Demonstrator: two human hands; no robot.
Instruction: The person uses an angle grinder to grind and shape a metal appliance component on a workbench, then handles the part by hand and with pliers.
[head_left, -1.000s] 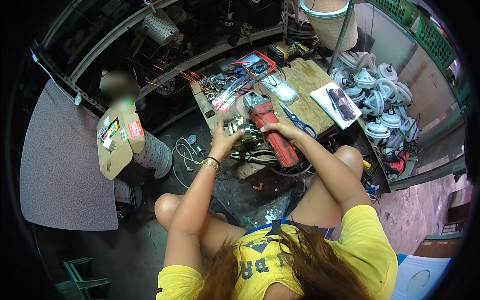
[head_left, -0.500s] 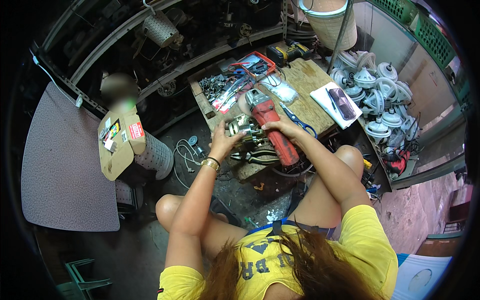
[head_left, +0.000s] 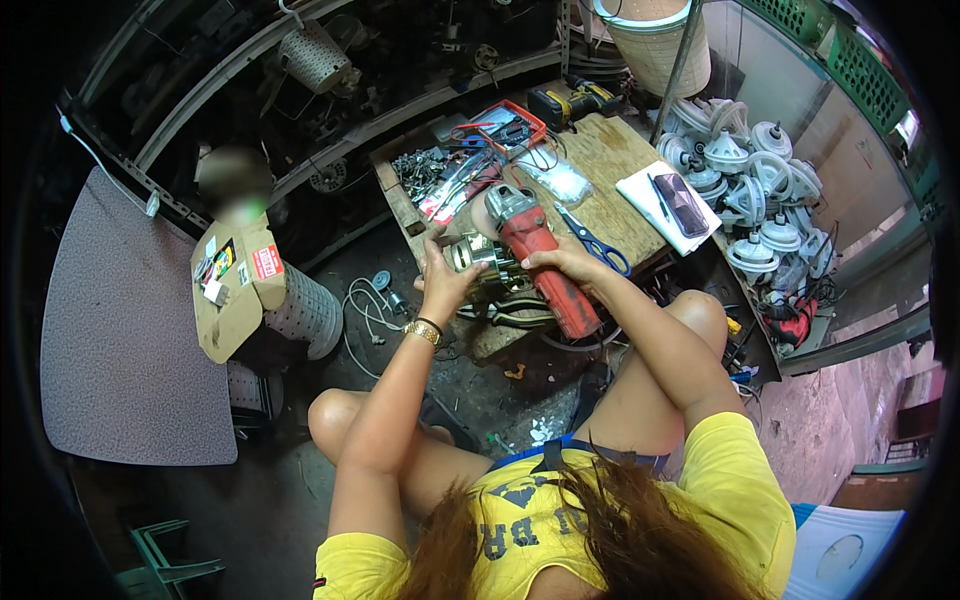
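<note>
1. Two bare hands work at the near edge of a low wooden bench (head_left: 610, 160); the right hand (head_left: 562, 262) is wrapped around the red angle grinder (head_left: 540, 265), fingers closed over its body.
2. Its long axis runs diagonally: the grey metal head points up-left toward the bench, and the red plastic handle slants down-right toward the person's knee.
3. The left hand (head_left: 440, 280) presses a small metal motor part (head_left: 475, 255) just beside the grinder's head; fingers curl on it, how tightly cannot be told.
4. Blue-handled scissors (head_left: 597, 243) lie to the right on the rough wood, near a white notebook (head_left: 665, 205).
</note>
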